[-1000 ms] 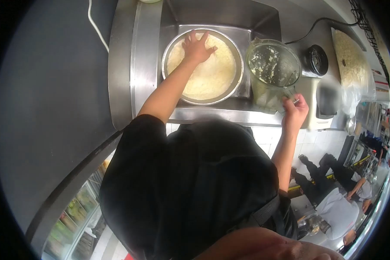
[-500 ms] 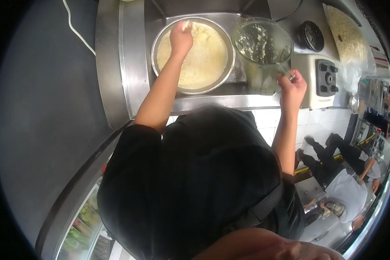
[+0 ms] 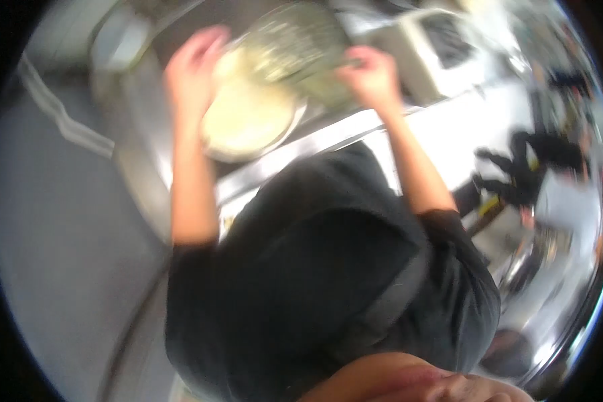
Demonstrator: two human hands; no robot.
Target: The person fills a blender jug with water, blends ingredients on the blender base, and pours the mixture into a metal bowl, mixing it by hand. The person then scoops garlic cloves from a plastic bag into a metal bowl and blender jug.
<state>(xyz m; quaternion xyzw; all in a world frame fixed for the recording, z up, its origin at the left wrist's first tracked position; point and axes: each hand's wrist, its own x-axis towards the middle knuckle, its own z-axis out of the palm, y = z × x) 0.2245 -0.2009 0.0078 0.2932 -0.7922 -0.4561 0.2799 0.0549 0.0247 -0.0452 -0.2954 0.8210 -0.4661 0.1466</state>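
Note:
The picture is smeared by motion. My right hand (image 3: 373, 75) is closed round the handle of a clear blender jar (image 3: 298, 43), which is tilted over the bowl's upper right side. Pale bits cling to the inside of the jar. Below it, a round metal bowl (image 3: 296, 120) holds a creamy, pale yellow mixture (image 3: 248, 124). My left hand (image 3: 193, 70) is raised at the bowl's upper left edge, its fingers blurred; whether it holds anything does not show.
The bowl sits in a steel sink (image 3: 181, 33). A white blender base (image 3: 425, 57) stands on the counter to the right. At the left, a white cable (image 3: 63, 120) crosses a dark grey surface (image 3: 53, 234). Another person in a light top (image 3: 566, 208) is at the far right.
My left hand has come up out of the mixture to the bowl's left edge. The blender jar has moved left, from beside the bowl to over it. My view has turned.

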